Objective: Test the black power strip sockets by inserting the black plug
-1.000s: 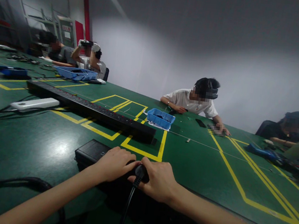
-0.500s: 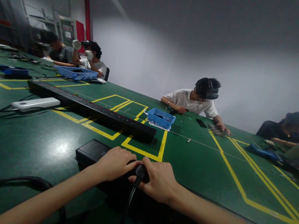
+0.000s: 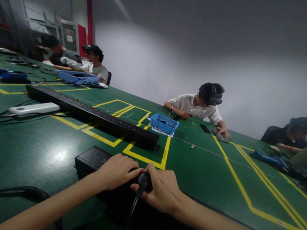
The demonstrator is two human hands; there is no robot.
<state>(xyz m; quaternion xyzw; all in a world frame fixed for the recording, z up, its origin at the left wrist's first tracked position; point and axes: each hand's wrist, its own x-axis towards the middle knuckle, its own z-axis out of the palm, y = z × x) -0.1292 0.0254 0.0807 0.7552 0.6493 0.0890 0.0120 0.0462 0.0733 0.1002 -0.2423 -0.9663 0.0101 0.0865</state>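
A long black power strip (image 3: 91, 158) lies on the green table (image 3: 38, 152) close in front of me. My left hand (image 3: 116, 170) rests flat on top of the strip, pressing it down. My right hand (image 3: 162, 189) grips a black plug (image 3: 144, 179) seated in the strip, thumb and fingers closed around it. The plug's black cable (image 3: 128, 217) hangs down toward me between my forearms. The two hands nearly touch at the plug.
A second long black power strip (image 3: 93, 116) lies across yellow floor-tape lines, with a white power strip (image 3: 34, 108) at left. Blue trays (image 3: 164, 124) (image 3: 76, 77) stand farther back. Several people sit working along the far edge. A thick black cable (image 3: 19, 191) runs at lower left.
My hands stay on the strip and plug. The view has tipped slightly, so everything sits a little lower. The far-left person has lowered a raised hand.
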